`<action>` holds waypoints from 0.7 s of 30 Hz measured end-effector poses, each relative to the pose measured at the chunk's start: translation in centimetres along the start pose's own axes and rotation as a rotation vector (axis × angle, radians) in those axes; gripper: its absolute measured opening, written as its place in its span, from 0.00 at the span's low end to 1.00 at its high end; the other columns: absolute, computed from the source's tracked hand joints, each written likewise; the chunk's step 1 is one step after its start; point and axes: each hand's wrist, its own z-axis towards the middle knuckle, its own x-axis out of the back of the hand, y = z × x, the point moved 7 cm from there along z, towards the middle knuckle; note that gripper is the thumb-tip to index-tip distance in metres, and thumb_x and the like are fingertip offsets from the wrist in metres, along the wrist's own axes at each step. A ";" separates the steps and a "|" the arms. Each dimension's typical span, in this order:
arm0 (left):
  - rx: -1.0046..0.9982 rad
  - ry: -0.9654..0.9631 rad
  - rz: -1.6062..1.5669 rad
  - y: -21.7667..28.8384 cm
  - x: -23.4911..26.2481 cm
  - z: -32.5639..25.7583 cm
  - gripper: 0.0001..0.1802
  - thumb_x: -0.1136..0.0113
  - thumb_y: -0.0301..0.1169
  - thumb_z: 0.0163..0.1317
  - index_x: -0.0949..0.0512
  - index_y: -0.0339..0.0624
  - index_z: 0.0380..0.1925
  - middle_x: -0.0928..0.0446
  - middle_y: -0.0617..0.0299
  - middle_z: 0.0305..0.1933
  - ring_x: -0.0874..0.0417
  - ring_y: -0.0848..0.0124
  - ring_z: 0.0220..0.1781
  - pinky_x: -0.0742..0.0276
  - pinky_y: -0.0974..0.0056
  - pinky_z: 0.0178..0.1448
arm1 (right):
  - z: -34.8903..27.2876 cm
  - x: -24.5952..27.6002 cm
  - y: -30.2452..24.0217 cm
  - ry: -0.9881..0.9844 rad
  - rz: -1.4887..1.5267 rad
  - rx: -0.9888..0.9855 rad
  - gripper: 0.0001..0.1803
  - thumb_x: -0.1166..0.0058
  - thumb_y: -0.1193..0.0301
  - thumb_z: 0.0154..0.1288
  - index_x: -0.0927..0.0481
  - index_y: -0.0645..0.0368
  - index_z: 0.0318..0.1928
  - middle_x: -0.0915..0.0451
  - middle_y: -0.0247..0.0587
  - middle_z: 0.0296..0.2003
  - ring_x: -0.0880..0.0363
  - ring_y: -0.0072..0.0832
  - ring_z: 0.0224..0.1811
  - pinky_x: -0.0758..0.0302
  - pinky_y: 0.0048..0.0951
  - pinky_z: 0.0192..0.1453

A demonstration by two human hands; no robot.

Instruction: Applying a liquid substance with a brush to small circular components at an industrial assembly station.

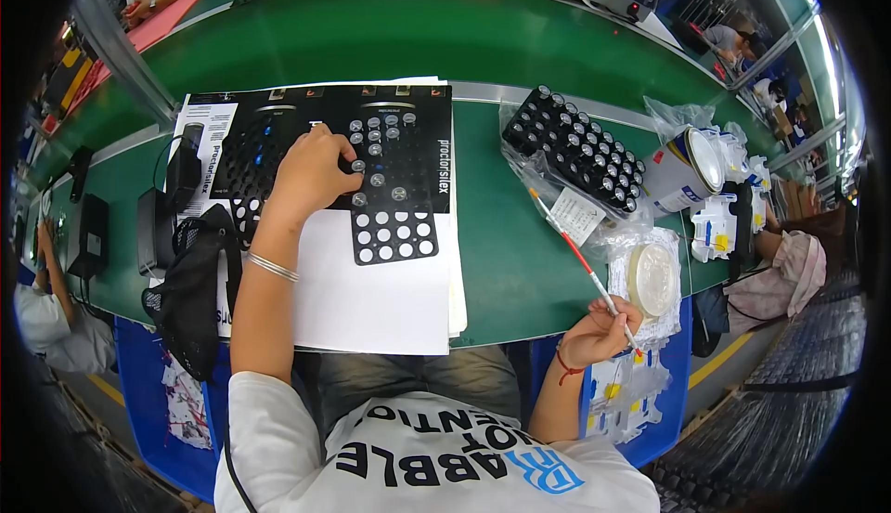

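My left hand (320, 171) reaches over a black tray with rows of round holes (396, 251). Its thumb and forefinger close around a small round clear-topped piece (358, 168) sitting at the tray's left edge. Several similar pieces stand in the far rows, while the near holes show white paper through them. Held up at the right, a thin paintbrush (585, 264) with a red and white handle slants between the fingers of my right hand (601, 332). A second black holed tray (246, 165) lies left of my left wrist, partly hidden by it.
A black block full of round clear-topped pieces (575, 146) lies in plastic at the right. Beside it stand a white tin (685, 174) and a round shallow tub (653, 279). A black mesh bag (195, 295) and black boxes (153, 232) sit left. Co-workers sit farther off.
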 end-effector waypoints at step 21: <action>-0.231 0.279 0.175 7.1 -1.3 3.7 0.13 0.34 0.33 0.39 0.22 0.40 0.27 0.29 0.59 0.34 0.26 0.63 0.39 0.25 0.63 0.41 | 0.2 0.3 0.0 -0.064 0.034 0.027 0.09 0.66 0.70 0.64 0.34 0.63 0.36 0.29 0.46 0.25 0.32 0.26 0.25 0.35 0.22 0.31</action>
